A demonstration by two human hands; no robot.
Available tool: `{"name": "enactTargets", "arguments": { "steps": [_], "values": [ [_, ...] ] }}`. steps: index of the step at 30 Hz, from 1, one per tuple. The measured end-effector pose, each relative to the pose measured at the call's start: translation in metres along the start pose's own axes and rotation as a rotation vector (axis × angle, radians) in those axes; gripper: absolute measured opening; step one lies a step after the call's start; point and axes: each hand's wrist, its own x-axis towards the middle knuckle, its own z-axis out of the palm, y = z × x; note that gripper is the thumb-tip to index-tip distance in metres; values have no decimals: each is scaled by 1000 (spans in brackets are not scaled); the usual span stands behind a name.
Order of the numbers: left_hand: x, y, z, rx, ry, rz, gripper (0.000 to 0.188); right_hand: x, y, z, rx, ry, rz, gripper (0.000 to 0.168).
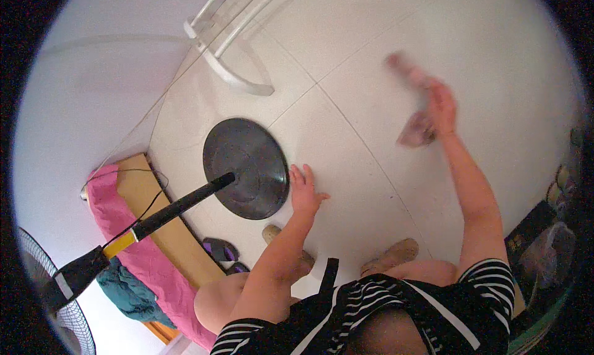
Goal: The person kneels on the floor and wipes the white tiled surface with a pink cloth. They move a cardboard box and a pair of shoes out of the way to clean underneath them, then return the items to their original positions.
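Note:
My left hand (304,192) is low over the floor with its fingers spread and nothing in them. Its fingertips are right beside the rim of the round black base (246,146) of a pedestal fan; whether they touch it I cannot tell. Out to the right, my right hand (443,109) grips a pinkish, cloth-like thing (417,131). Motion blurs this thing, and one end of it sticks out past the fingers at the far side. From the base a black pole (185,204) rises towards the fan's wire guard (81,313) at lower left.
A white curved metal frame (227,74) stands at the upper left. On the left is a wooden bed-like edge (158,206) with pink fabric (139,253); dark slippers (220,249) lie beside it. A thin cord (153,109) crosses there. Bags (543,257) lie at right.

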Motion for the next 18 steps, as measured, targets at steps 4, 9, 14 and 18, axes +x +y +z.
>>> {"name": "enactTargets", "arguments": {
  "steps": [4,9,14,18],
  "values": [
    [-3,-4,-1,-42,11,-16,119,55,23,-11,-539,246,-5,33],
    [-2,3,2,-83,28,-19,117,90,-4,76,-861,209,-97,42],
    [-4,3,-8,-3,-36,-47,114,89,-163,203,-71,-292,-35,39],
    [7,17,-15,18,-78,-22,109,38,-183,259,-387,-426,-575,45]
  ]
}}
